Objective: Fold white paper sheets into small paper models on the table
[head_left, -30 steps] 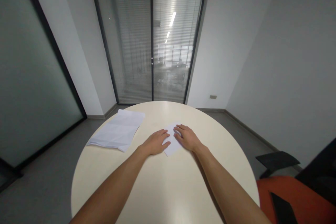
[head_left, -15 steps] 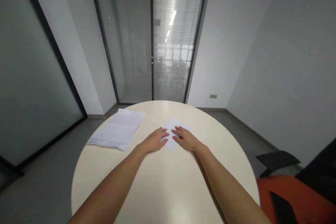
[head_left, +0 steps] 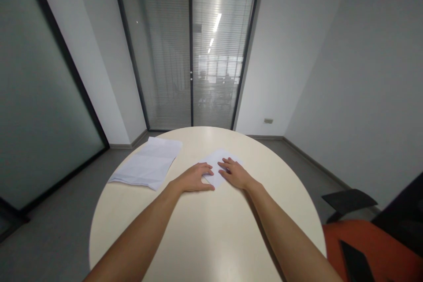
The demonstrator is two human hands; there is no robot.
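A small folded sheet of white paper lies on the round cream table, partly covered by both hands. On its left side rests my left hand, open, with the thumb stretched away from the fingers toward the paper's near corner. My right hand lies over the paper's right side, fingers spread and lightly bent. Neither hand grips the paper. The parts under the palms are hidden.
A stack of creased white sheets lies at the table's left edge. An orange chair with black armrests stands at the right. Behind the table is a glass door with blinds.
My left thumb has spread away from the fingers to the paper's near corner. The left hand has shifted slightly nearer. My right hand has barely moved.
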